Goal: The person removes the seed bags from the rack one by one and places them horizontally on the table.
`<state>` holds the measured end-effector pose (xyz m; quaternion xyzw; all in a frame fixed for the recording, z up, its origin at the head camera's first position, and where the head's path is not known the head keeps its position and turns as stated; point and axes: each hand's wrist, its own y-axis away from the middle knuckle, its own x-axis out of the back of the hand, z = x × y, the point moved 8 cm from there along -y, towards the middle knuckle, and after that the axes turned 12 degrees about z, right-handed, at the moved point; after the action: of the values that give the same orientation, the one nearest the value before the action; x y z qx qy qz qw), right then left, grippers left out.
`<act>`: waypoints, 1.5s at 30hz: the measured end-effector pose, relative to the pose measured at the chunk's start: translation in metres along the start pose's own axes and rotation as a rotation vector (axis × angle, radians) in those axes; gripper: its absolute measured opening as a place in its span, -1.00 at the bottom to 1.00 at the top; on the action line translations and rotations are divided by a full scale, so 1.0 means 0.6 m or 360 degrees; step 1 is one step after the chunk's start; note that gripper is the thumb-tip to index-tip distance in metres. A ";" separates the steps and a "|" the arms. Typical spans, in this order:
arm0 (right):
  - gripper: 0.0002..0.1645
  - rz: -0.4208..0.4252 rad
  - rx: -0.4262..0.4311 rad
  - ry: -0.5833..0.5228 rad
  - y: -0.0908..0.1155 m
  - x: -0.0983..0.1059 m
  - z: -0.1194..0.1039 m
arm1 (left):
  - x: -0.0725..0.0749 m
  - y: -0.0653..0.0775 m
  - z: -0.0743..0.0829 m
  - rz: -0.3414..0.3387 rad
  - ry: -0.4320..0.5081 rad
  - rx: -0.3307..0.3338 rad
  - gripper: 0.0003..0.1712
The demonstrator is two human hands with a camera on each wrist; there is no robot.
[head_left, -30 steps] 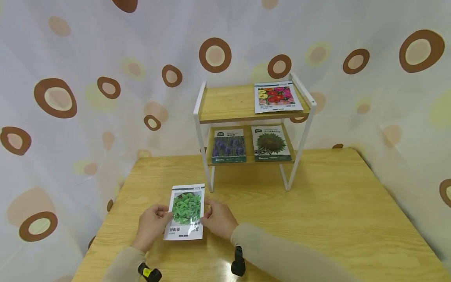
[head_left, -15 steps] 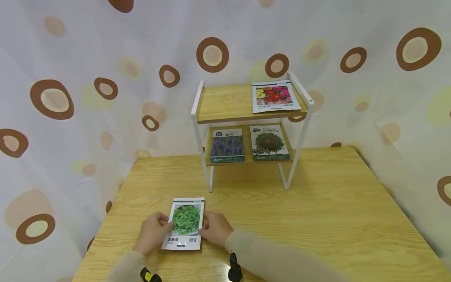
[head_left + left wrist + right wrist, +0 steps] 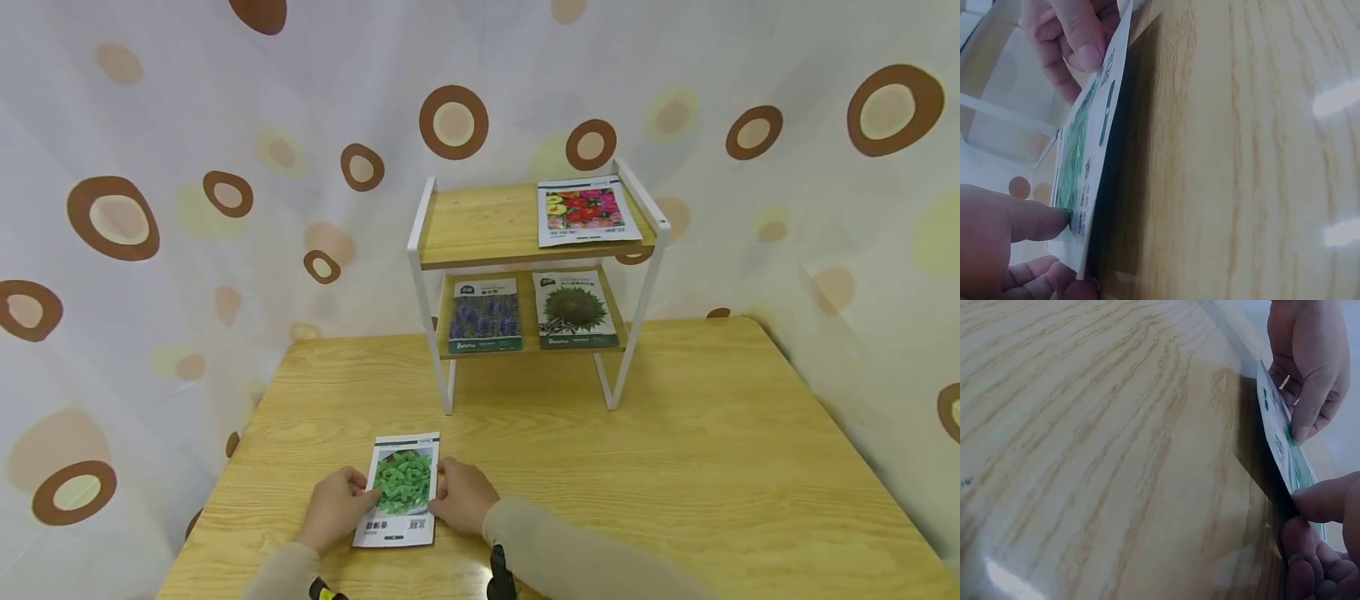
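A white seed packet [image 3: 403, 483] with a picture of green leaves lies nearly flat just over the table at the front left, its printed side up. The left hand [image 3: 335, 508] pinches its left edge, thumb on top. On the opposite edge the right hand [image 3: 462, 497] pinches it the same way. Both wrist views show the packet [image 3: 1079, 156] a little above the wood, with a dark shadow under it. In the right wrist view, fingers of the right hand [image 3: 1329, 506] curl beneath the packet's edge.
Behind stands a two-tier wooden shelf [image 3: 480, 218] with white metal legs. A red-flower packet [image 3: 587, 212] lies on its top tier at the right. The lower tier bears a purple-flower packet [image 3: 485, 315] and a sunflower packet [image 3: 574, 308]. A patterned curtain [image 3: 285, 100] hangs behind the table [image 3: 675, 467].
Both hands have lowered the leaf packet and brought it nearer to the front of the table. Most of that movement came in the first half second. The shelf's packets stay put.
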<state>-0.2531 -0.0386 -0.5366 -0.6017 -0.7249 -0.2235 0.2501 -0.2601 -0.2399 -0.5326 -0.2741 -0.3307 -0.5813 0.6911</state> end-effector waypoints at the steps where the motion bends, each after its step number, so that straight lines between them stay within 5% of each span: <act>1: -0.31 -0.0001 0.0011 0.0014 0.001 0.001 -0.001 | -0.001 0.001 0.001 -0.0005 -0.0005 -0.0001 -0.74; 45: -0.30 -0.0002 0.0023 0.0020 -0.004 -0.002 0.009 | -0.001 -0.002 0.009 -0.0077 -0.0089 -0.0075 -0.70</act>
<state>-0.2560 -0.0366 -0.5417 -0.5980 -0.7253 -0.2221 0.2589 -0.2622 -0.2356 -0.5297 -0.2983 -0.3426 -0.5975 0.6608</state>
